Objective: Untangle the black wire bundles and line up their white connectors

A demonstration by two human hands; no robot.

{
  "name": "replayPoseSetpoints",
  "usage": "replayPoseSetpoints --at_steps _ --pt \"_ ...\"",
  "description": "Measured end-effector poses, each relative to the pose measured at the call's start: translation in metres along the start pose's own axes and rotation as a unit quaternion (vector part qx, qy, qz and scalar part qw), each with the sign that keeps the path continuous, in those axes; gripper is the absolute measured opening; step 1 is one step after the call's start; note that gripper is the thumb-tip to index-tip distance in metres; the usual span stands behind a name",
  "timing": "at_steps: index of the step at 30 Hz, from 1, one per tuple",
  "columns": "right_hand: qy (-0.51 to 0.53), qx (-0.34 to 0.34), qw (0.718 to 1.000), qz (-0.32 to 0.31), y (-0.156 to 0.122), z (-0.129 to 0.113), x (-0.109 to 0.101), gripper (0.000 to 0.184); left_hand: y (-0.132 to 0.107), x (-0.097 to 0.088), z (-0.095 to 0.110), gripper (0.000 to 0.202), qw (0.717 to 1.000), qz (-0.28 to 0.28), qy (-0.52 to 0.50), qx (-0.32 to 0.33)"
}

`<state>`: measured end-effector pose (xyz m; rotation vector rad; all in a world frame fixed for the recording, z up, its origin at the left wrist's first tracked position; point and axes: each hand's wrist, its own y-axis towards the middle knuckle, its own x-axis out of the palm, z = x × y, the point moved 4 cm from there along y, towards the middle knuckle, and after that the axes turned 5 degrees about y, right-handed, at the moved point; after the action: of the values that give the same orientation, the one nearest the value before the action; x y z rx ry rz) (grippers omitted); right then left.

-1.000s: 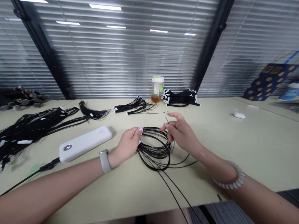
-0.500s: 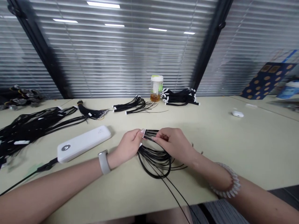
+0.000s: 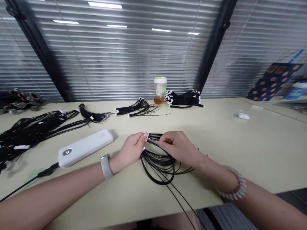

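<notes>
left hand (image 3: 130, 148) is closed on the white-tabbed ends of a black wire bundle (image 3: 159, 163), pinching them between thumb and fingers. right hand (image 3: 178, 147) is also closed, gripping the same wires just right of the tabs, with its fingers close to the left hand. the bundle sits near the middle of the table (image 3: 263, 150), closer to the front edge, its loops lying on the tabletop below the hands. 2 long wires (image 3: 178, 200) run off over the front edge. white power bank (image 3: 85, 148) lies just left of the left wrist, its black cable (image 3: 31, 179) heading to the front left. white watch band (image 3: 105, 166) is on the left wrist, pale beaded bracelet (image 3: 231, 183) on the right. along the far edge: tabbed wire bundles (image 3: 137, 108), a second bundle pile (image 3: 184, 99), and a jar with a white lid (image 3: 160, 91). big wire pile (image 3: 35, 131) at the left edge. white earbud case (image 3: 243, 116) is well right of the right hand.
</notes>
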<state>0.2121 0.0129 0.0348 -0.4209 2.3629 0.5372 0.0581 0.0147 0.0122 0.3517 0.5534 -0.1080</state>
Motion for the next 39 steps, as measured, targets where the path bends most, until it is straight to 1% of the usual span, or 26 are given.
replayPoseSetpoints --at_steps 4,9,16,19,22,24,26,27,28,29,30,32,33,34,36,39 --pt "-0.001 0.005 1.0 0.018 0.0 0.001 0.001 0.023 0.0 0.0 0.0 0.04 1.0 0.0 -0.004 -0.004" --pt "-0.023 -0.013 1.0 0.004 0.001 -0.001 0.005 0.027 0.0 0.001 0.0 0.039 1.0 -0.008 0.004 0.012" --pt "-0.018 -0.054 0.998 -0.001 0.0 -0.004 0.01 0.024 -0.003 0.001 0.004 0.036 1.0 -0.008 0.026 0.013" --pt "-0.015 -0.059 0.998 0.006 0.002 -0.003 0.008 0.023 -0.003 0.001 0.003 0.036 1.0 -0.009 0.018 0.01" --pt "-0.022 -0.062 0.998 0.004 0.005 0.0 0.003 0.017 -0.002 0.001 0.001 0.037 1.0 -0.005 0.003 0.001" --pt "-0.029 -0.057 0.998 -0.011 0.006 0.004 0.001 0.012 -0.001 0.0 -0.001 0.038 1.0 0.005 -0.011 -0.009" --pt "-0.037 -0.047 0.998 -0.011 0.006 0.007 -0.001 0.005 0.001 -0.002 -0.004 0.038 0.999 0.026 -0.025 -0.02" --pt "-0.045 -0.045 0.998 0.002 0.005 0.007 -0.002 0.008 0.001 -0.003 -0.005 0.038 0.998 0.039 -0.031 -0.026" --pt "-0.056 -0.05 0.997 0.022 0.004 0.006 -0.004 0.017 0.002 -0.004 -0.007 0.037 0.997 0.054 -0.035 -0.033" --pt "-0.069 -0.06 0.995 0.045 0.002 0.003 -0.007 0.024 0.003 -0.005 -0.008 0.037 0.996 0.072 -0.037 -0.042" --pt "-0.084 -0.075 0.991 0.069 -0.001 -0.002 -0.009 0.027 0.004 -0.006 -0.01 0.036 0.994 0.089 -0.039 -0.05" --pt "-0.117 -0.103 0.983 0.095 -0.009 -0.013 -0.011 0.018 0.006 -0.008 -0.014 0.035 0.991 0.11 -0.047 -0.063" --pt "-0.131 -0.105 0.982 0.088 -0.012 -0.017 -0.011 0.014 0.006 -0.008 -0.015 0.035 0.99 0.114 -0.055 -0.067" --pt "-0.142 -0.096 0.983 0.067 -0.015 -0.02 -0.009 0.019 0.007 -0.007 -0.017 0.035 0.989 0.114 -0.063 -0.072" --pt "-0.149 -0.062 0.987 0.003 -0.018 -0.021 -0.004 0.029 0.007 -0.007 -0.019 0.035 0.987 0.111 -0.079 -0.083" --pt "-0.117 -0.024 0.99 -0.078 -0.02 -0.017 0.006 0.031 0.007 -0.006 -0.022 0.034 0.984 0.108 -0.093 -0.102"
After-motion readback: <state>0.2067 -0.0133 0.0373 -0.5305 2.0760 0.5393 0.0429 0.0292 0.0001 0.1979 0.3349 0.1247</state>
